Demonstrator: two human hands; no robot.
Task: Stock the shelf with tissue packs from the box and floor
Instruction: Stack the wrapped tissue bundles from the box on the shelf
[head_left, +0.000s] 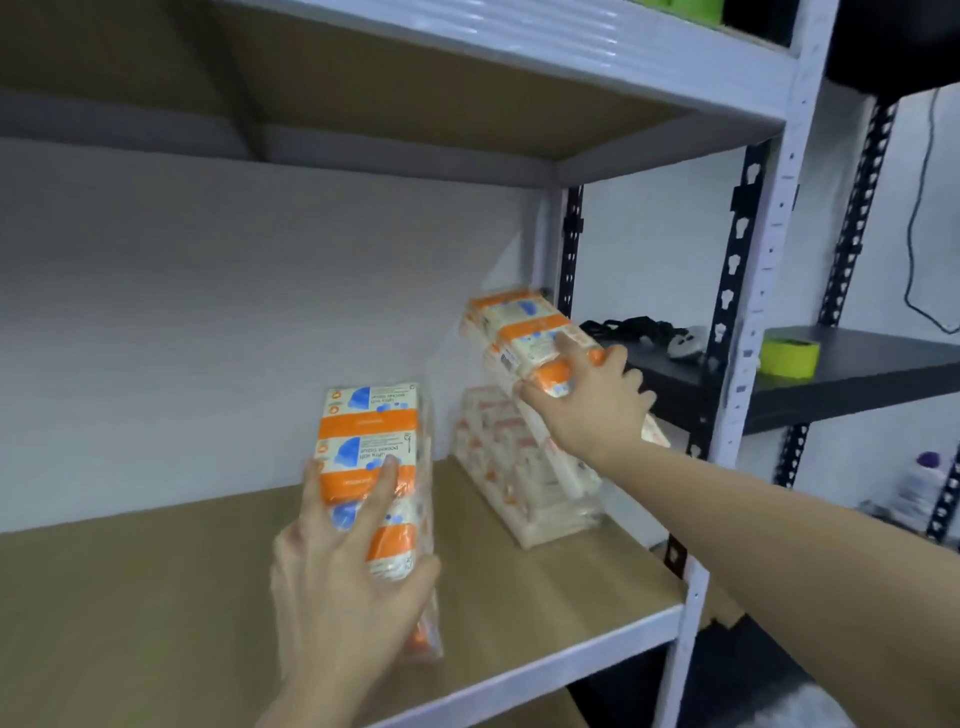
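Observation:
My left hand (343, 577) grips an orange, white and blue tissue pack (371, 447), held upright over the brown shelf board (156, 582). My right hand (592, 400) holds a second tissue pack (519, 327), tilted against the back right corner of the shelf. Under it lies a stack of tissue packs (524, 478) on the board by the white upright. The box and the floor are out of view.
A white shelf post (748, 332) bounds the bay on the right. Beyond it a black shelf (862, 369) carries a yellow tape roll (789, 356), black cables and a small grey device. The shelf above hangs low overhead.

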